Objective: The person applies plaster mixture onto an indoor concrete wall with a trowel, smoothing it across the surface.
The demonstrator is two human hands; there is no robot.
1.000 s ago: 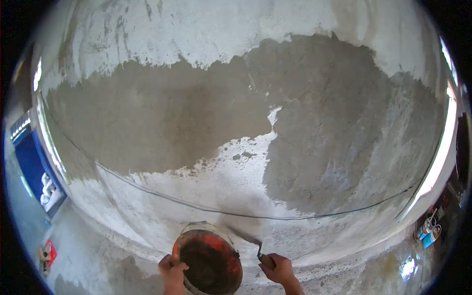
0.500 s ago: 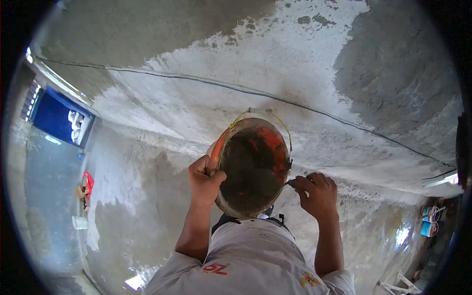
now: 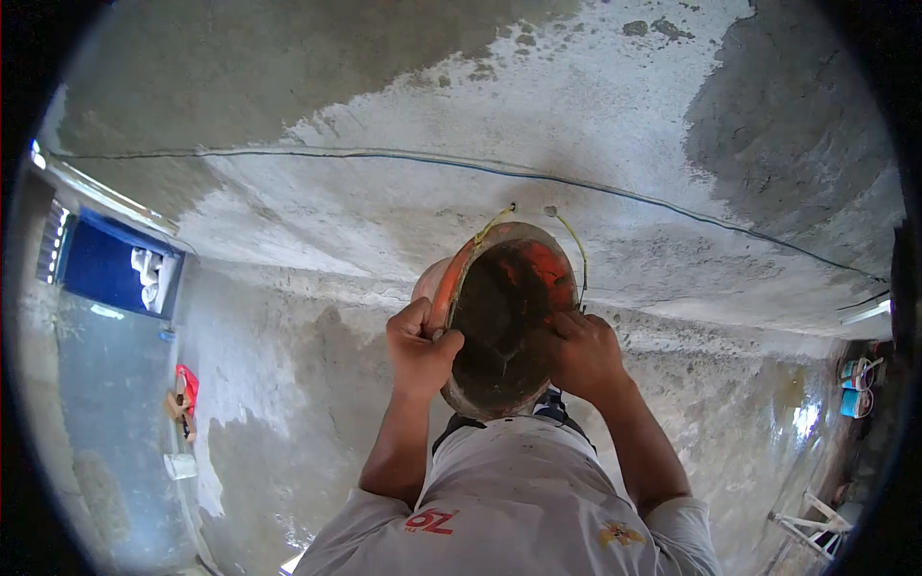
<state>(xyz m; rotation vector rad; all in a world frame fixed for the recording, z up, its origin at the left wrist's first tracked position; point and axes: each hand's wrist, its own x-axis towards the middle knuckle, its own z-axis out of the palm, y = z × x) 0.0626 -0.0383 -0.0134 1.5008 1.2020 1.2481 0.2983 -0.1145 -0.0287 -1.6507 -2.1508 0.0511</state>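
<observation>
In front of my body hangs an orange bucket, its mouth tilted toward me and its inside coated with dark wet mortar. My left hand grips the left rim, thumb over the edge. At the right rim, my right hand is closed and reaches into the mouth. It holds a trowel, whose handle is hidden in my fist and whose mortar-covered blade hardly stands out. A yellowish wire handle rises loosely above the far rim.
A cable crosses the partly wet plastered wall ahead. On the left are a blue panel, a red item and a white container. Blue containers and a white frame stand right.
My right hand has moved left from outside the rim into the bucket's mouth with the trowel. The bucket has shifted slightly right in view; my left hand keeps its grip.
</observation>
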